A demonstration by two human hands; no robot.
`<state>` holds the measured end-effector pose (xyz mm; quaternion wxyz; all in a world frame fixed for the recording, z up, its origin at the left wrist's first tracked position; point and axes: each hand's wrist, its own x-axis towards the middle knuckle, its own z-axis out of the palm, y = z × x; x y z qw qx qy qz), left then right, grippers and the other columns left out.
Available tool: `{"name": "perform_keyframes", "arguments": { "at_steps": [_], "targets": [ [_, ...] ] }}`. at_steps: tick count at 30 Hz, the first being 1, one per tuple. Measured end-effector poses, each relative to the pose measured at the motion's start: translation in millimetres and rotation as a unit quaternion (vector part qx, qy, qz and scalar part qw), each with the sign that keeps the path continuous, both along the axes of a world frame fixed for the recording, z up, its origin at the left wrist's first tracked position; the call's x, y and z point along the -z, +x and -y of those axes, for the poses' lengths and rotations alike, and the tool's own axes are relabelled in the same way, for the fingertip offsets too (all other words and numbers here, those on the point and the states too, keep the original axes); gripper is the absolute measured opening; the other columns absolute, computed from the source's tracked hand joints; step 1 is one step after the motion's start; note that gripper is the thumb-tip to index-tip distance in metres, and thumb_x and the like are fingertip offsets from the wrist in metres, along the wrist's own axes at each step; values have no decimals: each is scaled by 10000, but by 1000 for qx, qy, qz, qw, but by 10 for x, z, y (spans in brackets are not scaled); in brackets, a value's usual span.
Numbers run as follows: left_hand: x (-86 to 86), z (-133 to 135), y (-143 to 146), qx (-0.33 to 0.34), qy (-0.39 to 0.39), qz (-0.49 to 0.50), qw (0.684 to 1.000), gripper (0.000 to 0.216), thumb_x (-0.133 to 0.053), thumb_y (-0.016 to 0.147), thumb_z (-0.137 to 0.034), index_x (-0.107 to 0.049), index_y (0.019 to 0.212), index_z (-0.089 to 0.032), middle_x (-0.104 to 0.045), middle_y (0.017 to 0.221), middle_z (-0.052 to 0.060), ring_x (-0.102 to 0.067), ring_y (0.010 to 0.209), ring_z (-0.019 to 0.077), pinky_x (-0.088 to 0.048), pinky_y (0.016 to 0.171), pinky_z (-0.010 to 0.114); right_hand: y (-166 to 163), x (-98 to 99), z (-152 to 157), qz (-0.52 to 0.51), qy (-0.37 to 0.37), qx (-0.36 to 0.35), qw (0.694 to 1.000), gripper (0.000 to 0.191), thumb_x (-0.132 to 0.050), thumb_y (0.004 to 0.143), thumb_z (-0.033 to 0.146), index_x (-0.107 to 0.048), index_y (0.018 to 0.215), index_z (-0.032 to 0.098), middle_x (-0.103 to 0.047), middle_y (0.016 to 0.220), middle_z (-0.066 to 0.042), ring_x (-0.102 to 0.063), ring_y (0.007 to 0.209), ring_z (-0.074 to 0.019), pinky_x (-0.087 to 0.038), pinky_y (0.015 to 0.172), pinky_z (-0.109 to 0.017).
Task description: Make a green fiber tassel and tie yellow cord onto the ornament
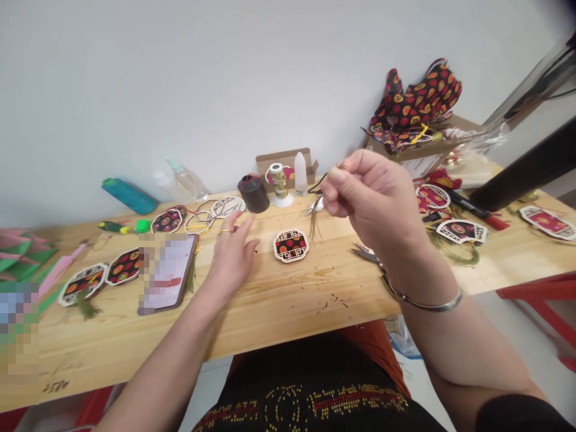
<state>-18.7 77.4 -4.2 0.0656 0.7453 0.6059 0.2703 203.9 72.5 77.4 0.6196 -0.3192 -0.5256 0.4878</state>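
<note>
My right hand (360,192) is raised above the table, thumb and forefinger pinched together. An olive-green tassel (315,223) hangs from its curled fingers, its top hidden by them. My left hand (234,252) reaches over the wood with its fingers apart and nothing in them. Between the two hands lies a wood-framed ornament (290,246) with dark, red-patterned fabric in its middle. Left of my left hand is a phone (168,276). Scissors (369,254) lie partly hidden under my right forearm.
Along the wall stand a black spool (253,193), a white-based roll (281,186), a white bottle (300,174) and a teal thread cone (129,195). Finished-looking ornaments (83,284) lie at left. A box of patterned fabric (418,96) and a black post (531,162) are at right.
</note>
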Motion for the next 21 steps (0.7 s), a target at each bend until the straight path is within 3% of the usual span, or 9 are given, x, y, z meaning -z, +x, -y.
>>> {"name": "perform_keyframes", "arguments": {
  "at_steps": [3, 5, 7, 8, 9, 11, 15, 18, 21],
  "targets": [
    [-73, 105, -63, -80, 87, -17, 993, 576, -587, 789, -172, -445, 1346, -130, -287, 1447, 205, -415, 1208, 344, -308, 1015, 508, -36, 202, -92, 27, -6, 5, 1000, 201, -600, 819, 245, -432, 720, 197, -530, 536, 73, -483, 442, -33, -350, 415, -173],
    [-158, 268, -40, -87, 128, 39, 987, 502, -605, 786, -209, -529, 1281, -176, -365, 1401, 162, -450, 1169, 316, -335, 999, 468, -53, 333, -152, 45, -25, 4, 999, 187, -585, 821, 225, -431, 721, 192, -533, 531, 71, -482, 438, -31, -349, 414, -173],
    [-247, 461, 52, -48, 69, 161, 983, 263, -611, 796, -255, -687, 1044, -215, -576, 1157, 104, -558, 975, 245, -414, 901, 403, -73, 425, -197, 59, -43, 0, 997, 178, -574, 818, 213, -425, 724, 191, -527, 525, 74, -478, 431, -29, -342, 411, -172],
    [-283, 550, 120, 4, -34, 233, 972, 176, -614, 799, -287, -726, 913, -213, -646, 988, 83, -581, 853, 209, -449, 809, 357, -86, 453, -207, 65, -50, -6, 997, 172, -564, 818, 203, -420, 724, 192, -524, 523, 76, -475, 427, -28, -338, 411, -173],
    [-309, 624, 197, 45, -171, 311, 934, 172, -622, 795, -320, -736, 842, -201, -673, 866, 75, -572, 726, 173, -459, 691, 309, -103, 469, -206, 70, -56, -14, 996, 165, -550, 818, 191, -414, 724, 194, -521, 521, 77, -473, 424, -29, -336, 410, -174],
    [-328, 713, 357, 65, -388, 469, 791, 262, -602, 804, -379, -738, 849, -160, -693, 773, 94, -462, 508, 100, -370, 479, 235, -145, 477, -163, 84, -63, -33, 994, 149, -520, 817, 169, -409, 722, 194, -519, 527, 77, -477, 426, -34, -345, 418, -177],
    [-260, 711, 557, 20, -523, 653, 548, 384, -471, 886, -380, -712, 929, -83, -692, 985, 175, -560, 604, 111, -388, 491, 207, -222, 457, 93, 160, -49, -54, 984, 129, -491, 829, 164, -446, 709, 181, -523, 558, 62, -490, 474, -51, -396, 477, -190],
    [-181, 703, 574, 23, -516, 722, 460, 391, -424, 912, -366, -702, 853, -97, -699, 869, 137, -633, 792, 206, -486, 680, 318, -231, 467, 362, 271, -5, -49, 961, 116, -468, 843, 145, -501, 736, 170, -535, 601, 43, -500, 546, -67, -404, 528, -195],
    [-103, 736, 556, 18, -498, 742, 449, 253, -531, 865, -281, -682, 745, -118, -681, 737, 83, -633, 713, 183, -492, 679, 325, -210, 528, 596, 362, 18, -82, 928, 120, -423, 852, 124, -526, 810, 168, -586, 703, 7, -523, 625, -93, -415, 570, -215]
  ]
}}
